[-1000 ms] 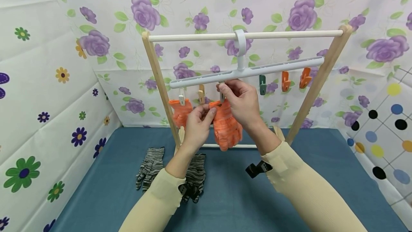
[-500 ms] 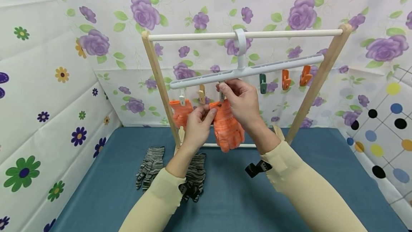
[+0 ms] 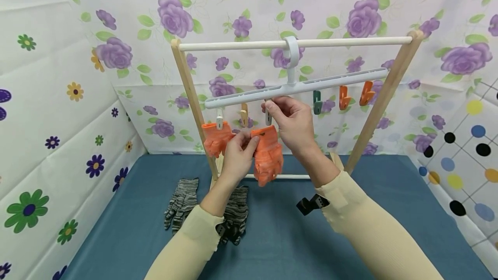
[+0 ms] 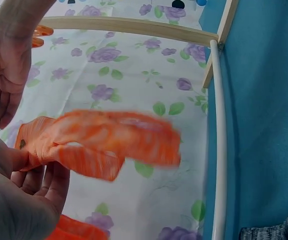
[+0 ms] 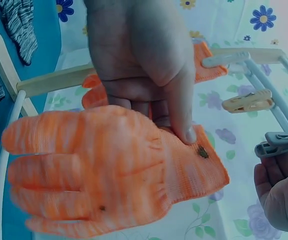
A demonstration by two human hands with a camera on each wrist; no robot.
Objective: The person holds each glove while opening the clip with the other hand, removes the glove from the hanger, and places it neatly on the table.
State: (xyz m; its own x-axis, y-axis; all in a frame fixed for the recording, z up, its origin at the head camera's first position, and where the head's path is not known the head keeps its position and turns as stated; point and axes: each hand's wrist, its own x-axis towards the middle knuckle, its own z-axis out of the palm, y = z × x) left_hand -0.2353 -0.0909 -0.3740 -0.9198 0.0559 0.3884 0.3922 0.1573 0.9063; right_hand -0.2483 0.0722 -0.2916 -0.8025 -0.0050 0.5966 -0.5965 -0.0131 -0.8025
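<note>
1. From my head view, the left hand pinches an orange glove by its cuff, thumb against fingers.
2. I see the right hand pinching a grey clip under the hanger.
3. The pinched glove hangs just below that clip, apart from it.
4. Near it, a second glove hangs from a white clip.

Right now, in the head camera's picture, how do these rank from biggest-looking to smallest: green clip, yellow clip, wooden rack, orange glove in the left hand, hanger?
1. Wooden rack
2. Hanger
3. Orange glove in the left hand
4. Green clip and yellow clip: too alike to rank
</note>
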